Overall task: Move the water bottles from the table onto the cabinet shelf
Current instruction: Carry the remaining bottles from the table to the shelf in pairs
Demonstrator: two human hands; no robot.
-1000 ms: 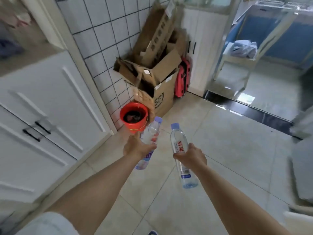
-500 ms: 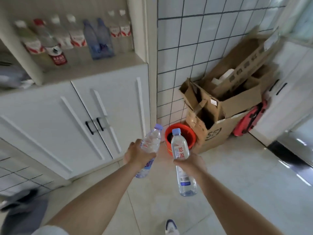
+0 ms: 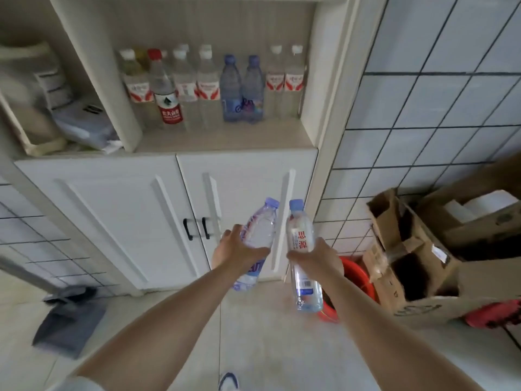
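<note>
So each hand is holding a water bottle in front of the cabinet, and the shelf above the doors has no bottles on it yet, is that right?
Not quite. Each hand, left hand and right hand, does hold a water bottle in front of the cabinet, but the head view shows the shelf above the doors already carries a row of bottles.

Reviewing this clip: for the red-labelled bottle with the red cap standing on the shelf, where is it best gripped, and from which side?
Grip the red-labelled bottle at its shoulder above the label, coming from the open front of the cabinet shelf. It stands upright in front of the row, with neighbours crowding both flanks, so a side approach looks blocked. Both hands are occupied now: left hand and right hand each hold a bottle.
</note>
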